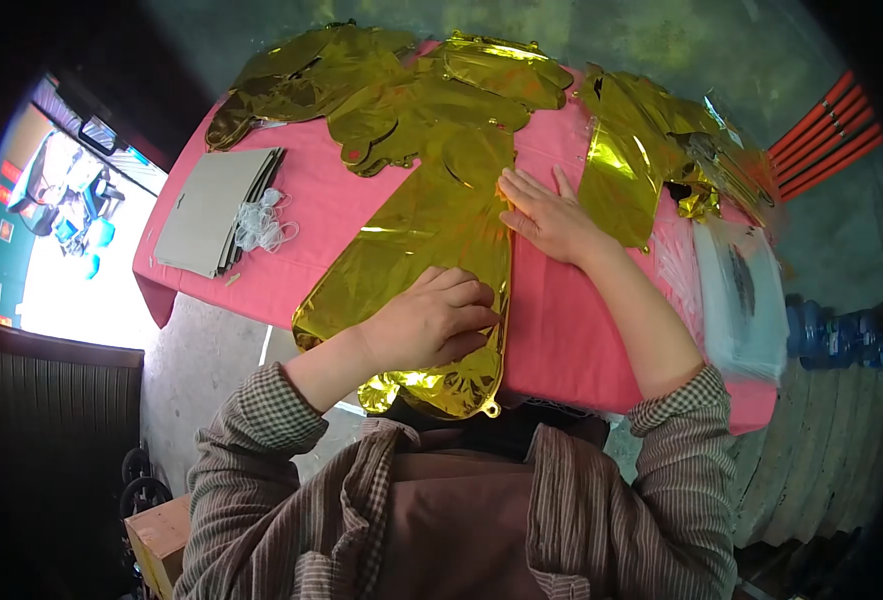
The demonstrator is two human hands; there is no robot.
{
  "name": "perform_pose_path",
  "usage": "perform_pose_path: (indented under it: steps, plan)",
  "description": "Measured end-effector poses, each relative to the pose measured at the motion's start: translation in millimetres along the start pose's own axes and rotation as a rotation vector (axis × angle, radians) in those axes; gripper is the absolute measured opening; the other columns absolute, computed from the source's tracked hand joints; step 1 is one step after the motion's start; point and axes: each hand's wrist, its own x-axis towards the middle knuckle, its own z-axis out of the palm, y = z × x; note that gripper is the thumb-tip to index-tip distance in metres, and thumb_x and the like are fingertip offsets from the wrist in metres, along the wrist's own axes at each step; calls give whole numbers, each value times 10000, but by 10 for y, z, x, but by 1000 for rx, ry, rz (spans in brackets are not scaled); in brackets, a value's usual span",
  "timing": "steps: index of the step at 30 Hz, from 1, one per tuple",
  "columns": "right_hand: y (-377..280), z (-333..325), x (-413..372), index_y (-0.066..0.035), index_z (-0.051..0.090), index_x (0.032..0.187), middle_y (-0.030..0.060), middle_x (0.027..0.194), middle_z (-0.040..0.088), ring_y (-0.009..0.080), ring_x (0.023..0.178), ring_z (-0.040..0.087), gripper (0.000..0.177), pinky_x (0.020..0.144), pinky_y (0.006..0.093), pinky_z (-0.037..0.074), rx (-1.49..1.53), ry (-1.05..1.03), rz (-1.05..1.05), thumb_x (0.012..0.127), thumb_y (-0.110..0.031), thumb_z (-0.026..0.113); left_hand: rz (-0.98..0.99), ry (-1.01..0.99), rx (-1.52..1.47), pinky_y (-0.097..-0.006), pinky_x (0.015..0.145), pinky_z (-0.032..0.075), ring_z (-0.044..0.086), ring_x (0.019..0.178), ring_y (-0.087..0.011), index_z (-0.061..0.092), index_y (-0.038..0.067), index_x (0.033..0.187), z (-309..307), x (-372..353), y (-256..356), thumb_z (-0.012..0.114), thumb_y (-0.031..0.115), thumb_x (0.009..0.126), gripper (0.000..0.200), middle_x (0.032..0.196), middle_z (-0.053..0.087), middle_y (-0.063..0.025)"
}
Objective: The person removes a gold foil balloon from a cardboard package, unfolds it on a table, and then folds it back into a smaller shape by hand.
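Note:
A flat, uninflated gold foil balloon (pixel 401 250) stretches down the middle of the table, its lower end hanging over the near edge with a small tab at the corner. My left hand (pixel 439 318) rests on its lower part, fingers curled and closed at the foil near its right edge; the fingertips are partly hidden. Farther up, my right hand (pixel 551 215) lies with fingers stretched out, their tips touching the balloon's right edge and the palm over the pink cloth. Creases fan out in the foil beside those fingertips.
More gold foil balloons (pixel 481 75) lie in a heap along the far side of the pink-covered table (pixel 586 330). At left are grey cardboard sheets (pixel 211 210) and a tangle of white string (pixel 261 222). Clear plastic bags (pixel 741 300) lie at right; blue bottles (pixel 836 335) stand beyond.

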Motion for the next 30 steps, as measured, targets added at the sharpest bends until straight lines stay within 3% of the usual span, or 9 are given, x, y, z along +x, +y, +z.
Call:
perform_pose_path:
  steps: [4,17,23,25,26,29,30]
  plan:
    - [-8,-5,58,-41,365,1379,111,1444,365,221,1362,298,638,1128,516,86,-90,44,7,945,-509,349,-1,4,-5,-380,887,401,512,1028,-244,648,104,1021,0,4,-3,695,155,749,280,1043,567,-39]
    - [141,-101,386,-38,442,1329,99,1420,404,235,1360,296,564,1115,476,187,-284,-8,126,946,-448,388,22,32,-25,-387,882,393,511,1027,-248,643,94,1010,9,-11,-16,689,157,759,262,1045,564,-42]
    - [84,-29,353,28,389,1335,214,1421,351,331,1343,300,613,1094,487,218,-405,303,163,915,-411,471,21,53,-31,-383,880,394,513,1030,-250,645,95,989,14,-17,-34,686,159,764,238,1038,568,-43]
    - [-226,-64,226,40,360,1344,240,1430,320,376,1343,280,593,1094,465,233,-101,381,56,908,-334,506,19,54,-39,-382,878,394,514,1030,-250,645,94,984,20,-18,-41,685,160,764,233,1035,569,-43]
    - [-422,-51,150,54,342,1351,239,1443,301,380,1357,254,568,1105,437,231,75,296,57,907,-260,506,31,64,-39,-380,876,395,515,1027,-249,646,94,979,23,-19,-44,685,161,765,228,1035,571,-43]
    - [-643,194,-3,48,323,1369,232,1455,284,355,1373,236,565,1123,429,201,218,180,-11,917,-253,477,38,67,-40,-377,876,394,518,1019,-248,650,94,973,32,-25,-50,686,165,766,221,1035,574,-45]
    - [-642,269,-13,37,308,1386,221,1466,269,332,1381,229,560,1134,418,178,128,101,28,927,-251,449,38,63,-38,-375,878,394,520,1015,-247,652,95,971,33,-27,-51,686,168,767,219,1036,575,-46]
